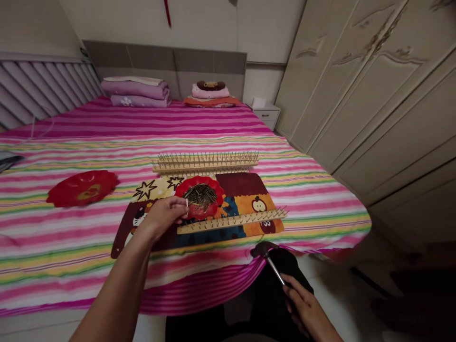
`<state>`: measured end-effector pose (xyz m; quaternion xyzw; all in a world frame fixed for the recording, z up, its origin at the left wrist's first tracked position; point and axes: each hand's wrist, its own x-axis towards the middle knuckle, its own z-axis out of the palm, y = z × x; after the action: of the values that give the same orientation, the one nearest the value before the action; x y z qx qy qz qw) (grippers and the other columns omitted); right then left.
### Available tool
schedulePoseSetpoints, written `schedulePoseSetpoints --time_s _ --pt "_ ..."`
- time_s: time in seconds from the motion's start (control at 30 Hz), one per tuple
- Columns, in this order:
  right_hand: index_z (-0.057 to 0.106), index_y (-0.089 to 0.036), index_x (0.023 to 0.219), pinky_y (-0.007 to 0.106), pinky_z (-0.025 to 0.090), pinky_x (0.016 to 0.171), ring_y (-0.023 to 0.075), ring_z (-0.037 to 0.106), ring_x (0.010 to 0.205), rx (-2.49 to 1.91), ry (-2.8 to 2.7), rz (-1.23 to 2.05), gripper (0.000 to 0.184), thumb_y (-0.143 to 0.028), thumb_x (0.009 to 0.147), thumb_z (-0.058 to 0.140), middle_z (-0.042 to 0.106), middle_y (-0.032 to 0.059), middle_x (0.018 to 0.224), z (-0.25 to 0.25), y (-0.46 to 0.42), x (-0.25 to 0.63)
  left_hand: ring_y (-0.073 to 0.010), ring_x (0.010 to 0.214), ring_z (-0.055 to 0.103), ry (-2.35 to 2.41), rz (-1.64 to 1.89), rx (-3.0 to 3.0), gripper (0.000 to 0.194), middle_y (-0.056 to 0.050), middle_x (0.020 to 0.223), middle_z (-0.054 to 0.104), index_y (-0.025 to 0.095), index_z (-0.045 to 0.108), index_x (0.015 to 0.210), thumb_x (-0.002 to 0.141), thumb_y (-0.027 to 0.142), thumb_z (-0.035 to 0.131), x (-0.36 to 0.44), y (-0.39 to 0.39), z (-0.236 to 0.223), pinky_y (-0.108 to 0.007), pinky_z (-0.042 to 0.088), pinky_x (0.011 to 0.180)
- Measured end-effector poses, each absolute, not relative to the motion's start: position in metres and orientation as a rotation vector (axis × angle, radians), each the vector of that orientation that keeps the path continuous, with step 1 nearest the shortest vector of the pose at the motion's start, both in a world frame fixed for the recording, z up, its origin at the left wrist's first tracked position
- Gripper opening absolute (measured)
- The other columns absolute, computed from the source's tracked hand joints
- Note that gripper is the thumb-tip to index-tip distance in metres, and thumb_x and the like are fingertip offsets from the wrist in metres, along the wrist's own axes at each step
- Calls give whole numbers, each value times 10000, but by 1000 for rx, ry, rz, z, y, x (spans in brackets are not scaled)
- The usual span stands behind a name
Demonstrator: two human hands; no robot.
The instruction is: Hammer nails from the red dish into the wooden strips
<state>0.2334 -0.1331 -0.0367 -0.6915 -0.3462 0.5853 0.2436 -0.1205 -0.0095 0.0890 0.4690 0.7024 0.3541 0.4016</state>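
My right hand (302,304) is wrapped round the handle of a claw hammer (274,268), its dark head low by the bed's front edge. My left hand (166,217) is at the left rim of a scalloped red dish (199,211), fingers drawn together. A small pale bit shows at its fingertips, too small to name. Inside the dish lies a heap of nails (201,195). Just in front of it, a wooden strip (231,222) studded with nails lies slantwise on a patterned mat (245,185).
Behind the mat stand more nail-studded wooden strips (206,165). A second red dish (83,189) sits to the left on the striped bedspread (71,237). Folded bedding (137,92) is stacked by the headboard (149,57). A wardrobe (356,95) lines the right side.
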Motion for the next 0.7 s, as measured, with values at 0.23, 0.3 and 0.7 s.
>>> schedulePoseSetpoints --time_s 0.23,0.3,0.7 --pt "500 -166 1199 195 143 340 59 286 319 -1899 -1001 1561 685 -557 636 489 421 -90 475 -36 -134 230 -100 592 578 1688 1344 738 370 8 639 658 151 662 694 422 380 768 -130 -56 39 -209 476 573" --pt "498 -157 1196 198 147 343 60 285 322 -1896 -998 1552 686 -554 636 491 419 -91 472 -35 -134 229 -108 607 583 1705 1360 733 357 11 634 658 157 666 686 435 392 759 -124 -57 24 -218 480 590" --pt "488 -164 1218 192 145 345 62 286 325 -1892 -994 1573 699 -564 645 495 423 -91 475 -35 -134 230 -148 606 588 1967 1229 911 290 14 618 660 203 673 706 546 445 660 -111 -58 9 -240 437 565"
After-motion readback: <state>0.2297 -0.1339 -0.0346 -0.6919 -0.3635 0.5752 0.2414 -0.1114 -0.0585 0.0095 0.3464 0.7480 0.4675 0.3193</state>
